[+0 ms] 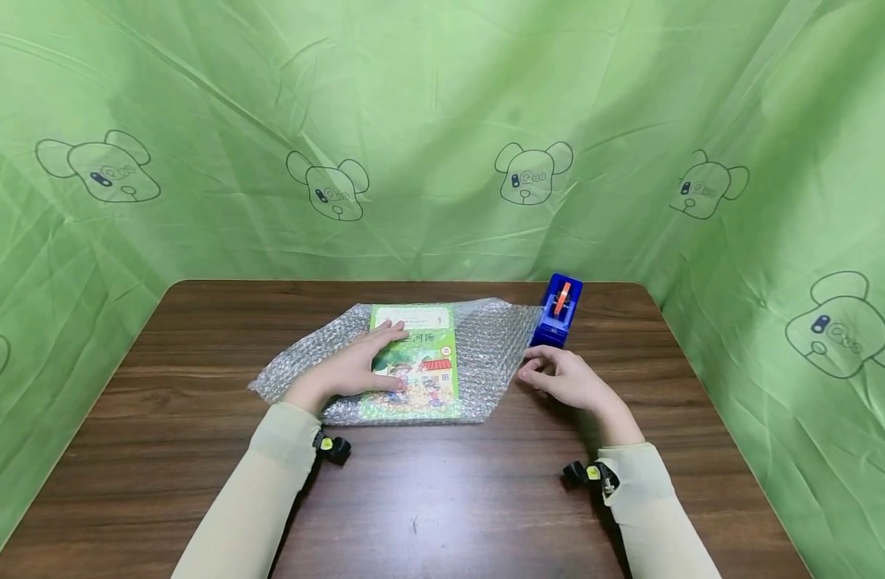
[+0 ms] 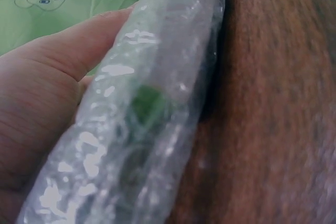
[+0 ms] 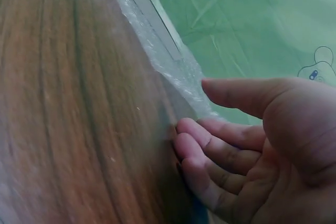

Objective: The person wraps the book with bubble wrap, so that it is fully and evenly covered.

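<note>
A green picture-covered book [image 1: 431, 390] lies on a sheet of bubble wrap [image 1: 489, 362] near the table's middle. In the left wrist view, clear bubble wrap [image 2: 110, 108] stands in front of the book's near edge, blurring what is behind. My left hand [image 1: 355, 366] rests on the book's left side, fingers spread and thumb apart. By the wrap's right edge is my right hand [image 1: 568, 379], palm turned inward with loosely bent fingers. The right wrist view shows its thumb apart from the fingers [image 3: 220, 150] and nothing between them.
A blue tape dispenser [image 1: 553, 331] with an orange wheel stands just beyond my right hand, beside the wrap's right corner. The brown wooden table [image 1: 428, 498] is bordered by green curtains [image 1: 428, 96] at the back and both sides.
</note>
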Action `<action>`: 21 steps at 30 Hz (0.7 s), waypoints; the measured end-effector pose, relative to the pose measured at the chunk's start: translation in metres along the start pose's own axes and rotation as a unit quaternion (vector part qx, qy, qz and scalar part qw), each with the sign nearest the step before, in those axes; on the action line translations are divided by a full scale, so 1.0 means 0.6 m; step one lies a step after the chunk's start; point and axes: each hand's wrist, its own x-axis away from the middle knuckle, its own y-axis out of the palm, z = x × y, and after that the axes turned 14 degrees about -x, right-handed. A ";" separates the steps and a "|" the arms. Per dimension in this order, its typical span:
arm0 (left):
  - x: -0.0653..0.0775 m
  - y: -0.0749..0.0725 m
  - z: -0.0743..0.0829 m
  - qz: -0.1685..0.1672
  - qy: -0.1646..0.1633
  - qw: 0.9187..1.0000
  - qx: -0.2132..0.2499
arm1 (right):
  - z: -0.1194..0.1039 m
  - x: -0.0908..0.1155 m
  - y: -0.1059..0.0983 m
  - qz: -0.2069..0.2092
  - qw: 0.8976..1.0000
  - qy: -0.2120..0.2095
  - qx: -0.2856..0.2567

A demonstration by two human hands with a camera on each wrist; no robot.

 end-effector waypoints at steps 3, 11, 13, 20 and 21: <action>-0.001 0.001 -0.002 0.000 0.000 1.000 -0.002 | -0.001 -0.004 0.013 0.020 0.999 0.005 -0.045; -0.002 0.003 -0.004 -0.005 -0.005 1.000 -0.003 | -0.018 -0.016 0.057 0.111 0.985 0.039 -0.127; -0.002 0.004 -0.005 -0.006 -0.007 1.000 -0.003 | -0.021 -0.018 0.065 0.114 0.983 0.039 -0.137; -0.003 0.008 -0.009 -0.004 -0.005 1.000 -0.004 | -0.034 -0.020 0.075 0.105 0.972 0.034 -0.208; -0.003 0.008 -0.010 -0.003 -0.004 1.000 -0.004 | -0.035 -0.020 0.076 0.102 0.971 0.032 -0.216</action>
